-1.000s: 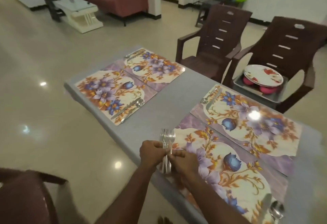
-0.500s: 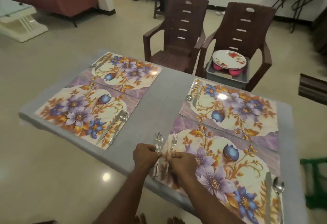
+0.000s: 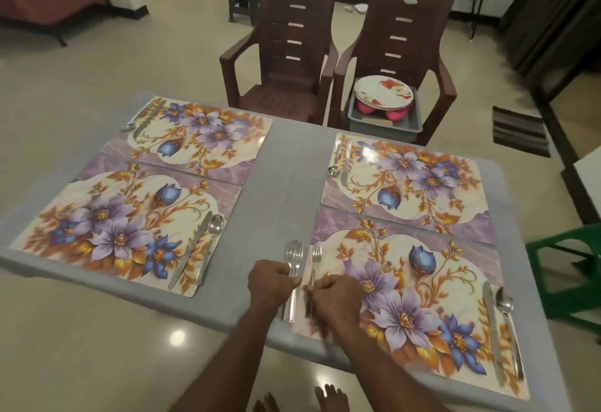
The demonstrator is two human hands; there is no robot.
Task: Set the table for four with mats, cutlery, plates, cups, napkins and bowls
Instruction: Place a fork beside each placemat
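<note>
Forks, your left hand (image 3: 272, 281) curled around a bundle of forks (image 3: 292, 276), your right hand (image 3: 335, 294) pinching 1 fork (image 3: 314, 265) at the near right mat's (image 3: 422, 298) left edge

- 4 floral mats (image 3: 403, 184) on counter (image 3: 286, 168)
- 4 knives (image 3: 190, 254), 4 spoons (image 3: 214, 228)
- 1 fork (image 3: 316, 257) apart, plus a bundle of forks (image 3: 293, 254), count unclear
- 2 brown chairs (image 3: 286, 47)
- 1 plate stack (image 3: 383, 92), count unclear
</note>
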